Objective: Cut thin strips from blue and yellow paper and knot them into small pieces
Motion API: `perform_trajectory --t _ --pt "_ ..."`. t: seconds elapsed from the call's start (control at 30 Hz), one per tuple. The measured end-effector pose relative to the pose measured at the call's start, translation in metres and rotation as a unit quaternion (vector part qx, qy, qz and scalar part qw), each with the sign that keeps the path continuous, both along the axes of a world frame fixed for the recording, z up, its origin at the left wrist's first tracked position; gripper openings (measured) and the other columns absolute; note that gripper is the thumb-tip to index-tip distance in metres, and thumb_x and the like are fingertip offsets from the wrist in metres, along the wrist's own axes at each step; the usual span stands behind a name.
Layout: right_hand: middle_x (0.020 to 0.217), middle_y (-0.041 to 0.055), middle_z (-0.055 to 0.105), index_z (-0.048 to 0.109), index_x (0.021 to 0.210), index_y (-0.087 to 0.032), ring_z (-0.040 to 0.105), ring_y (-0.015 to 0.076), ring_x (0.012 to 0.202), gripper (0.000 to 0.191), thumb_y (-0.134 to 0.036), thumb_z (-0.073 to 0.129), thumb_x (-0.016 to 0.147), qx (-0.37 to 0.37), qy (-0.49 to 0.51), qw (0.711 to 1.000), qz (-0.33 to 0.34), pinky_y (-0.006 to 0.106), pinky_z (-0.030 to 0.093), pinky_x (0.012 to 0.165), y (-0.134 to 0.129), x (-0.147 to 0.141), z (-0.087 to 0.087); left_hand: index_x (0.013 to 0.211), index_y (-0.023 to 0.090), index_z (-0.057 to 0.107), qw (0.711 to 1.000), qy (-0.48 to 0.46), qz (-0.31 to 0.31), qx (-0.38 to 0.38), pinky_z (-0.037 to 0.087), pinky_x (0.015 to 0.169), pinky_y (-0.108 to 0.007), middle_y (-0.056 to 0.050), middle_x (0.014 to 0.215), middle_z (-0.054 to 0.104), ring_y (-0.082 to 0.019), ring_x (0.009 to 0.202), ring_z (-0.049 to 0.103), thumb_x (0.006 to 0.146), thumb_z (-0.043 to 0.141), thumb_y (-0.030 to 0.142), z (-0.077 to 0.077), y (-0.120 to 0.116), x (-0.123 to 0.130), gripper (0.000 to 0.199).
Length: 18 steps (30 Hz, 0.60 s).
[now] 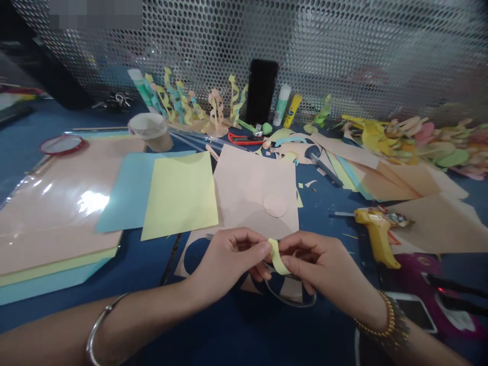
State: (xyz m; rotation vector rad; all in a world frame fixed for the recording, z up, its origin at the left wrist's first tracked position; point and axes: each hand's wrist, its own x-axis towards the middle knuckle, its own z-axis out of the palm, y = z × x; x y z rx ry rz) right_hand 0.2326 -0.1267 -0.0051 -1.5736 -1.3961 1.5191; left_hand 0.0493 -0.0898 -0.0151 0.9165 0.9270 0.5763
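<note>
Strip of pale yellow paper (277, 256) is held up between both hands, above a peach card sheet (247, 190). Left hand (229, 259) and right hand (320, 259) are each closed in a thumb-and-finger pinch on it. Long axis runs far-left to near-right, tilted; neither hand is clearly nearer.
</note>
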Motion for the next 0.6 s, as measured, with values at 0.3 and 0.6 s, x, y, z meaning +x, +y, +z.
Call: perform_trajectory --t 0.3,0.6 --pt "0.054 -0.0056 0.054 0.066 0.079 -0.020 0.043 0.0041 0.038 0.005 -0.026 0.066 0.079 0.027 -0.003 0.999 -0.023 0.014 0.033 0.037 -0.0012 -0.0042 -0.0010 0.074 0.015 0.067 1.000 -0.010 -0.014 0.016 0.052 0.050 -0.015 0.002 0.055 0.067 -0.008 0.049 0.064 0.080 0.067 0.030 -0.0052 -0.0025 -0.0001 0.015" --pt "0.053 -0.0058 0.051 0.059 0.073 -0.018 0.040 0.0040 0.037 0.015 -0.029 0.060 0.083 0.023 0.005 0.999 -0.036 0.015 0.031 0.035 0.0011 -0.0098 -0.0009 0.084 0.016 0.067 0.998 0.008 -0.035 0.050 0.051 0.054 -0.017 0.002 0.062 0.067 -0.009 0.057 0.063 0.081 0.064 0.023 -0.0040 -0.0054 -0.0016 0.008"
